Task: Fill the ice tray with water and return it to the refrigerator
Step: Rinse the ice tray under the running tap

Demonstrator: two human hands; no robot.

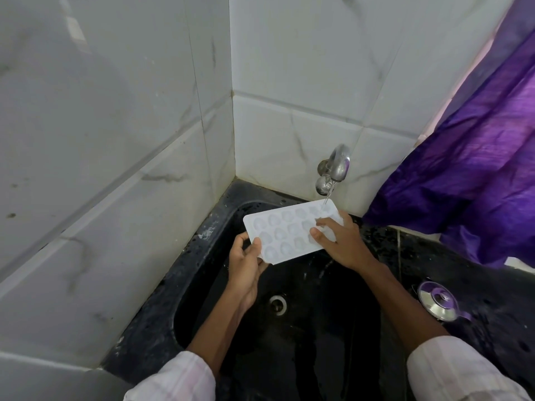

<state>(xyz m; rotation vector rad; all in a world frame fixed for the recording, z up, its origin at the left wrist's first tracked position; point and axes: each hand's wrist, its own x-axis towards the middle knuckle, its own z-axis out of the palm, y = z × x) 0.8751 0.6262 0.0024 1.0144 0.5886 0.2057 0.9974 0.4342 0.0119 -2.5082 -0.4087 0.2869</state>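
both hands [246, 264] [341, 241] holding white ice tray [285, 234], under running tap [337, 164], over black sink [202, 256]

From my feed, the surface [428, 256] is a black speckled slab fitted into the corner where two tiled walls meet. It looks wet, with droplets scattered across it. A deep black sink [304, 366] is sunk into its left part, with a pale ringed drain [278, 304] at the bottom. On the sink's left rim I see a small whitish smear [206, 233]. To the right of the sink a steel lid [438, 301] with a purple knob lies on the surface. Purple cloth [477, 183] hangs over the far right end; I cannot tell whether it touches the surface.
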